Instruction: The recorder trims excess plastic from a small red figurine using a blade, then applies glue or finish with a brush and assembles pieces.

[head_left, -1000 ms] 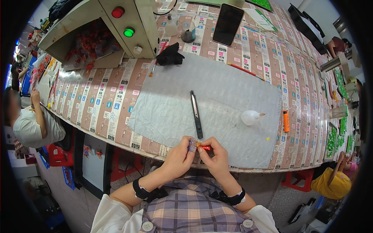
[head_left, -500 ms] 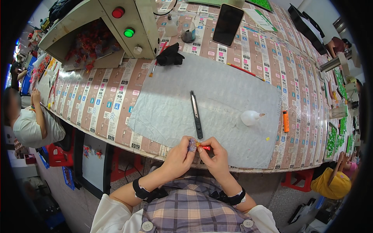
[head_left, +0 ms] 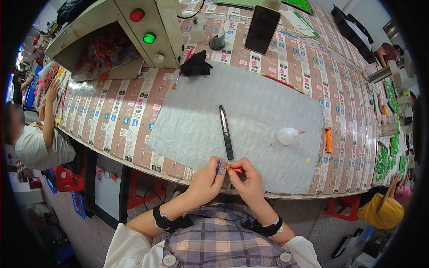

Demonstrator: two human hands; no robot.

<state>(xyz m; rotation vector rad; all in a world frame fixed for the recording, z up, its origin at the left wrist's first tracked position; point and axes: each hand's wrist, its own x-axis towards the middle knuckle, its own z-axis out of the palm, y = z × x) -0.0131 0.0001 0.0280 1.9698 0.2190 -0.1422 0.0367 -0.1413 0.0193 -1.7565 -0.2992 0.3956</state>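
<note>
Close to the table's front edge, my left hand (head_left: 207, 179) and my right hand (head_left: 248, 182) meet over a small plastic piece (head_left: 221, 167). It is clear purple at the left, yellow in the middle and red at the right. Fingers of my left hand pinch the purple part, while my right thumb and fingers grip it by the red end. Its exact kind is too small and too covered to tell. Just beyond my fingertips a black utility knife (head_left: 225, 132) lies on the grey cloth (head_left: 187, 129). A white squeeze bottle (head_left: 288, 136) with a thin tip rests farther right.
At the left back stands a metal box (head_left: 163, 31) with a lit green button, holding several similar pieces (head_left: 105, 51). Around the cloth are a black bundle (head_left: 195, 64), brushes, an orange cylinder (head_left: 329, 140), a jar (head_left: 217, 39) and a phone (head_left: 262, 30). A co-worker (head_left: 42, 138) sits at left.
My hands and the plastic piece look the same. At the left, the co-worker's arm has risen, with the hand now higher above the table.
</note>
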